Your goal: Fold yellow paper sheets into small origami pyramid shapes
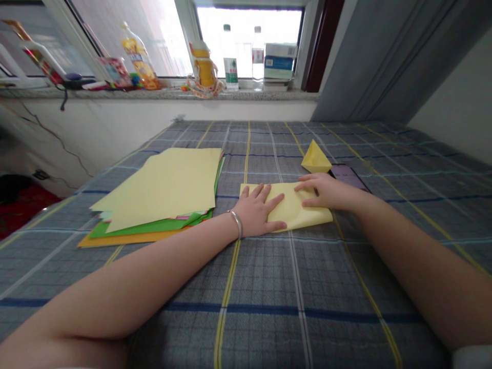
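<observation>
The left hand (255,207) lies flat, fingers spread, and the right hand (325,189) is curved, thumb and fingers parted; the two are set apart, and neither is closed on anything. A bracelet (239,224) circles the left wrist. Under both sets of fingers, on the checked cloth (265,287), is a yellow sheet (295,212), apparently folded over; its near right corner sits slightly proud of the cloth. Assessment: light, thin and fairly crisp, likely to slide on the fabric if not pinned and easily creased or torn by a hard tug. The soft backing would probably give under pressure, blunting any crease. Recommended hold: a flat palm on the body of the sheet, with a light thumb-and-finger pinch at the free corner near the right hand. Left of the left hand, well apart from it, lies a loose paper stack (165,179), yellow uppermost, with green and orange beneath. Just beyond the right hand lies a phone (349,177), partly hidden, and beside it a folded yellow shape (316,157) with crisp edges, judged easily crushed; grip lightly by its sides.
</observation>
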`<state>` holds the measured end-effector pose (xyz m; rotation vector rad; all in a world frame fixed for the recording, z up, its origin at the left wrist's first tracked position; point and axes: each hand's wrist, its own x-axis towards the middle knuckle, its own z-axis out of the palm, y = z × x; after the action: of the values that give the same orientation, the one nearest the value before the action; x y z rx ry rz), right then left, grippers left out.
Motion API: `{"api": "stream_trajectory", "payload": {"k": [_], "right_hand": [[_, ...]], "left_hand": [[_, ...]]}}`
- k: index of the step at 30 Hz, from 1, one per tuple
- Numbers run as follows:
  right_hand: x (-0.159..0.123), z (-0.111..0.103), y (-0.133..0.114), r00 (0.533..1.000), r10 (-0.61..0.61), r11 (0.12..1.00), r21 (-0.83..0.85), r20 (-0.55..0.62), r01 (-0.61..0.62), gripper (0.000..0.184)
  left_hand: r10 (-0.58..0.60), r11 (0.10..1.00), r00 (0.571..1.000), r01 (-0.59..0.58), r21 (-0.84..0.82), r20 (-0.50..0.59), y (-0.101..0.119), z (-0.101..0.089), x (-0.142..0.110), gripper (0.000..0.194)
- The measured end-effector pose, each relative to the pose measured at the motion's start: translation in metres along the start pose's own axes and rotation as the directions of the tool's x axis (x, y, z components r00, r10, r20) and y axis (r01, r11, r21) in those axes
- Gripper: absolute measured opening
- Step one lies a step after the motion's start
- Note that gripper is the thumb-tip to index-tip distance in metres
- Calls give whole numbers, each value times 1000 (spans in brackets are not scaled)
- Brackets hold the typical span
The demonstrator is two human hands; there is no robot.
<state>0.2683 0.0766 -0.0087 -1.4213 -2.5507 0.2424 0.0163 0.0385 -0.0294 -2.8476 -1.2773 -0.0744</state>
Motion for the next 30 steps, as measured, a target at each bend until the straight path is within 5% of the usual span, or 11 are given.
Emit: {"api": "stream_trajectory", "payload": {"k": [5, 7, 10, 18, 30], "right_hand": [[-6, 4, -38, 993, -113, 982, -146, 40, 118, 39], [-7, 6, -52, 977, -153, 985, -58, 149, 163, 51], [-7, 10, -63, 979, -138, 990, 27, 151, 136, 69], [-8, 21, -49, 983, -110, 994, 17, 149, 109, 99], [-11, 18, -52, 980, 0, 1000, -28, 200, 6, 110]], "left_hand": [[3, 1000, 1000, -3, 16, -5, 1, 0, 0, 82], [-1, 1000, 1000, 1, 19, -14, 2, 0, -1, 83], [-12, 1000, 1000, 12, 25, -22, 2, 1, -1, 85], [-19, 999, 1000, 19, 28, 20, 2, 1, 1, 98], [23, 1000, 998, -22, -9, 52, -4, -6, -2, 105]]}}
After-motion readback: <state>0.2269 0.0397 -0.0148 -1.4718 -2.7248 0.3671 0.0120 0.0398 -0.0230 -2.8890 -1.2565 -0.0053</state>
